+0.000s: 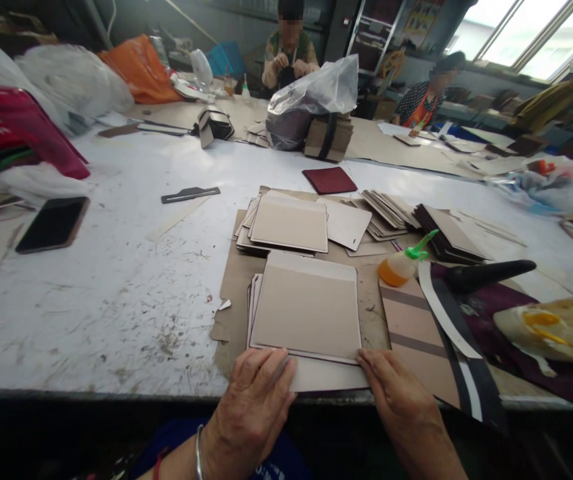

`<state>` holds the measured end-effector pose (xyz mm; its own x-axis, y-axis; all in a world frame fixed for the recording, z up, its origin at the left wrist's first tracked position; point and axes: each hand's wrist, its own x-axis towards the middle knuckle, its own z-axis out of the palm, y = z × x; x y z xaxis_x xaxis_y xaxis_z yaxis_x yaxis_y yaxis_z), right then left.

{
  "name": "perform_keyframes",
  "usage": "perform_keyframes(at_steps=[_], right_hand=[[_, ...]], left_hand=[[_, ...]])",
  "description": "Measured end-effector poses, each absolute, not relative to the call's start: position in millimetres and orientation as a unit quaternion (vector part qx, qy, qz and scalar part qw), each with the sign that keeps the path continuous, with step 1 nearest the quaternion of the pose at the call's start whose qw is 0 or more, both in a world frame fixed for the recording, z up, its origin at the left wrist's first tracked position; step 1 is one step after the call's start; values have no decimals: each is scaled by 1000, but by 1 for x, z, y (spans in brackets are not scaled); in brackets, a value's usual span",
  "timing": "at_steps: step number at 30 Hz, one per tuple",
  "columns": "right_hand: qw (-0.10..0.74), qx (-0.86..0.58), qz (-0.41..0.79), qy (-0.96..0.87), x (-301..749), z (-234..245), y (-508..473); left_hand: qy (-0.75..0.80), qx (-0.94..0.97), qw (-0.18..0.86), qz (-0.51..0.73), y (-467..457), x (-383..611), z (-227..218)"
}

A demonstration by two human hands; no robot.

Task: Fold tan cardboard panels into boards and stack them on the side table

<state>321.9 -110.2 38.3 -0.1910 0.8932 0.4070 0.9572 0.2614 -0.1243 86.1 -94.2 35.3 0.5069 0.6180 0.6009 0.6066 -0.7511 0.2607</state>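
A beige panel (311, 307) with a dark edge lies on a stack of similar panels at the table's front edge. A paler strip (329, 375) shows below its near edge. My left hand (256, 393) has its fingers bent and pressed together at the panel's near left corner. At the near right corner, my right hand (399, 387) grips the edge with its fingertips, thumb mostly hidden. Behind this stack is another pile of beige panels (291, 223). A squeeze bottle (397, 269) of orange liquid with a green nozzle stands to the right.
Striped brown pieces (411, 320) and a dirty pale container (556, 327) lie at right. A phone (54, 223) and a slotted grey template (190, 194) rest at left. Farther back are a maroon piece (329, 180) and a plastic bag (311, 100). Another person (290, 53) sits across the table.
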Motion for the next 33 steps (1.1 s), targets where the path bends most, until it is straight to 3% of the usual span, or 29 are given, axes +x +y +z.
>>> perform_keyframes(at_steps=[15,33], right_hand=[[181,-583,-106,-785,330,32,-113],[234,-610,-62,-755,317,35,-113]], left_hand=[[354,873,-13,334,-96,82,28],[336,852,-45,399,-90,86,-1]])
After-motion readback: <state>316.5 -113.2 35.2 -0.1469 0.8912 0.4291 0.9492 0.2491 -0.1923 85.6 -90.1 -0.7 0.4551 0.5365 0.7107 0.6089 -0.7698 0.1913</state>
